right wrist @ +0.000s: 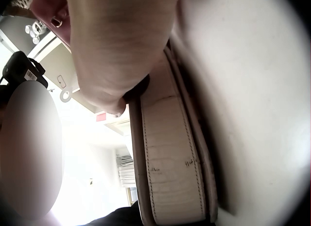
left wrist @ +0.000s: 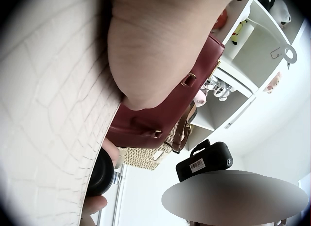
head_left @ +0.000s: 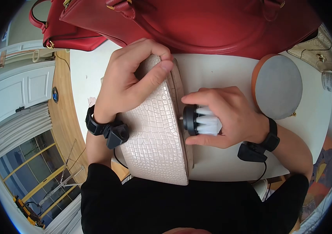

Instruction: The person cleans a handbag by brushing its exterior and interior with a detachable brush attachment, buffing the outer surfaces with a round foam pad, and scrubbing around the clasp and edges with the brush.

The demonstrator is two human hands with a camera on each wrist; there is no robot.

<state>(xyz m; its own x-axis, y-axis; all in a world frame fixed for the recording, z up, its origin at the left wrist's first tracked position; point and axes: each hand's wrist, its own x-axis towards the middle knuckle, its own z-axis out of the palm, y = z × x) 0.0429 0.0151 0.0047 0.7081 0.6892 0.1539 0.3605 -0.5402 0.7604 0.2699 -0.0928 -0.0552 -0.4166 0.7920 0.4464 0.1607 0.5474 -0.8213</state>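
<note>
A cream crocodile-embossed handbag [head_left: 154,136] is tilted on the white table in front of me. My left hand [head_left: 129,78] grips its far end, thumb over the upper edge and fingers bent round the corner. My right hand [head_left: 228,117] holds a round brush [head_left: 207,121] with white bristles and a black base, fingers on one side and thumb on the other. The bristles point into the palm, and the black base faces the bag's side, close to it. In the right wrist view, the bag's stitched side panel [right wrist: 170,153] shows dark scuffs; the hand mostly hides the brush.
A large red handbag [head_left: 197,27] stands along the far side of the white table [head_left: 220,167], a smaller red bag [head_left: 76,37] to its left. On the right are a round grey disc [head_left: 281,85] with a brown side and a beige bag [head_left: 314,50].
</note>
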